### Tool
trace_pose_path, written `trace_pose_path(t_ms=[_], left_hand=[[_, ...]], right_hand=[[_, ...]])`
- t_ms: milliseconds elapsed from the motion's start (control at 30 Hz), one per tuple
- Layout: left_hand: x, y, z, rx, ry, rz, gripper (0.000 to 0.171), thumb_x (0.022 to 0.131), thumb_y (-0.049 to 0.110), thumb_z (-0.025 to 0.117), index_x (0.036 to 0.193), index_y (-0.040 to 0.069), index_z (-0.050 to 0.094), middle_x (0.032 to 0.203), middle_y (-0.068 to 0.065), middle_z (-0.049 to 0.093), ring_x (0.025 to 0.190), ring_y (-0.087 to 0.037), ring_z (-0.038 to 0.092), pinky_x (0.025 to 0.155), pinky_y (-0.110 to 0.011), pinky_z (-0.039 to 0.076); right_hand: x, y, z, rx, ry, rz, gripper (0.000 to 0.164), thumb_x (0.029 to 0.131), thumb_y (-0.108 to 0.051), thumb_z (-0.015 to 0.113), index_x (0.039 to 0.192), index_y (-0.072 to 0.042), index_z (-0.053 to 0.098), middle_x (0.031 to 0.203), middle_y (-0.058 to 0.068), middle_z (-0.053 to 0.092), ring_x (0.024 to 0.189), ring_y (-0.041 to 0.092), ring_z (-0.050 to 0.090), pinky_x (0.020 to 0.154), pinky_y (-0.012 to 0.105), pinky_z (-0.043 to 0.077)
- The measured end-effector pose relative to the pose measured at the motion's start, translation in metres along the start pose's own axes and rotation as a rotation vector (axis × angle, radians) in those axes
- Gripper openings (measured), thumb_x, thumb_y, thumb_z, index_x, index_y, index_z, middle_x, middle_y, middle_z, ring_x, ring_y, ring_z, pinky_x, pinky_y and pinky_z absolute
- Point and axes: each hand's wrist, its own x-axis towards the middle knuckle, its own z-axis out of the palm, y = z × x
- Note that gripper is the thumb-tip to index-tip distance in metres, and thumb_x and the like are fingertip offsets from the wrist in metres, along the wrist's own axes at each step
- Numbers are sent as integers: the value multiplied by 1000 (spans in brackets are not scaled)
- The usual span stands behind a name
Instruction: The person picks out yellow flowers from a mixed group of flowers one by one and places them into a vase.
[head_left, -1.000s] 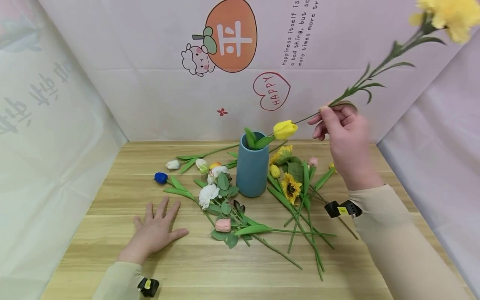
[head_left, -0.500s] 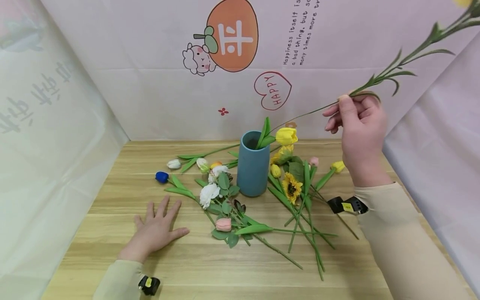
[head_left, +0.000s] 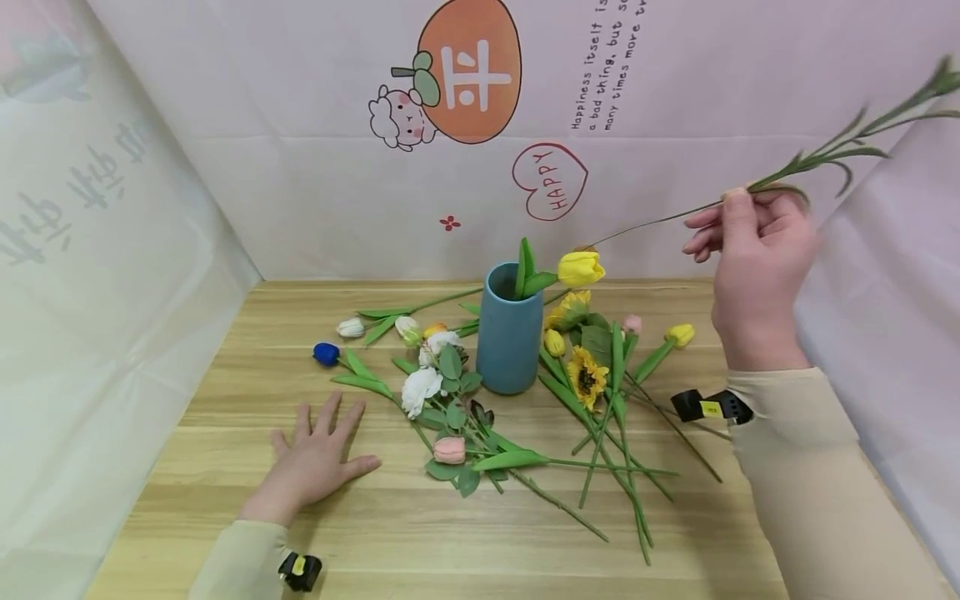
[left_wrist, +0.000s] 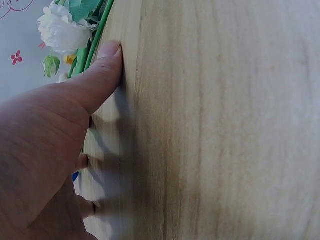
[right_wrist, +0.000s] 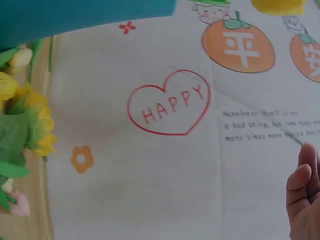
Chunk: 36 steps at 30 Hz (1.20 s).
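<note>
A white cloth-like backdrop [head_left: 315,200] with printed cartoons and lettering stands behind a pale, wood-grained tabletop [head_left: 390,542]. Taking twelve o'clock as straight toward the backdrop from the single tapered, blue-green, ceramic-looking vase [head_left: 510,350], which stands upright, one long, leafy green artificial stem [head_left: 798,167] slants up from beside the vase's mouth toward two o'clock. Its upper end runs out of the head view, so its bloom cannot be told. Its thin lower tip comes near the smooth yellow tulip [head_left: 581,270] leaning out over the rim at two; whether they touch is unclear.

Two bare hands show. The right hand [head_left: 763,262], between two and three, pinches the stem between thumb and fingers; the left hand [head_left: 311,467], at eight, lies with fingers spread on the wood, holding nothing. The step in hand looks like steering the stem near the vase; the next move seems to call for controlling that flexible tip.

Two golden sunflowers [head_left: 587,377] lie between two and four, two ruffled white roses [head_left: 422,392] around eight. Lying tulips: two more yellow ones [head_left: 680,335] at three; two pink ones [head_left: 450,451], at seven and three; near nine, one blue [head_left: 326,354], one white [head_left: 350,327], one white-green [head_left: 407,330], one orange [head_left: 434,331].
</note>
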Motion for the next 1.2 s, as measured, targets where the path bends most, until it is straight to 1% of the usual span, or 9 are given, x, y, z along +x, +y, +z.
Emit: trace_pose_path(t_ms=[200, 367, 533, 633, 800, 867, 933, 1067, 1200], left_hand=[[-1, 0, 0, 1, 1, 1, 90, 85, 71, 52, 154, 22, 23, 158, -22, 9, 132, -63, 5, 87, -88, 6], [0, 0, 1, -1, -1, 0, 90, 85, 71, 52, 154, 22, 22, 158, -22, 8, 132, -62, 4, 87, -88, 6], [0, 0, 2, 1, 4, 0, 90, 85, 72, 52, 154, 22, 22, 158, -21, 9, 132, -62, 4, 87, -88, 6], [-1, 1, 1, 1, 12, 1, 90, 85, 71, 52, 154, 21, 23, 158, -22, 9, 132, -63, 4, 87, -89, 5], [-1, 1, 0, 1, 19, 2, 90, 85, 70, 53, 154, 21, 23, 158, -22, 9, 131, -63, 5, 87, -89, 5], [0, 1, 0, -2, 18, 3, 91, 85, 71, 53, 154, 20, 23, 158, -22, 9, 131, -63, 4, 87, -89, 5], [0, 0, 0, -13, 15, 2, 91, 84, 71, 54, 154, 20, 23, 158, -23, 9, 131, -64, 4, 87, -89, 4], [1, 2, -1, -42, 27, 6, 88, 86, 66, 57, 153, 16, 26, 157, -24, 13, 132, -62, 7, 89, -87, 7], [6, 12, -4, -98, 132, 39, 73, 92, 48, 61, 148, 9, 35, 151, -23, 28, 132, -53, 24, 98, -78, 22]], right_hand=[[-8, 4, 12, 85, -116, 21, 19, 93, -6, 63, 89, 11, 56, 69, 25, 65, 45, 26, 57, 44, 26, 48], [-8, -3, 20, 138, -121, 10, 18, 94, -6, 62, 92, 11, 56, 70, 26, 63, 47, 28, 58, 44, 27, 48], [-9, -4, 20, 91, -148, 10, 19, 94, -7, 62, 91, 11, 56, 70, 25, 64, 48, 27, 59, 45, 26, 49], [-14, 1, 20, -27, -234, 48, 22, 95, -11, 61, 93, 11, 57, 74, 23, 66, 52, 25, 60, 49, 25, 50], [-27, 14, 27, -416, -462, 117, 28, 99, -26, 56, 100, 2, 60, 84, 15, 68, 66, 24, 61, 60, 23, 53], [-32, 19, 32, -532, -556, 130, 28, 101, -28, 53, 100, -2, 61, 84, 14, 66, 68, 24, 60, 62, 24, 53], [-37, 26, 35, -596, -629, 151, 24, 102, -25, 50, 99, -4, 61, 83, 14, 65, 69, 24, 60, 62, 25, 53], [-47, 38, 38, -711, -722, 170, 20, 103, -21, 48, 100, -5, 60, 79, 11, 64, 68, 23, 60, 63, 33, 53], [-56, 45, 39, -769, -779, 167, 19, 101, -23, 53, 102, -5, 59, 75, 9, 63, 64, 22, 57, 58, 38, 50]])
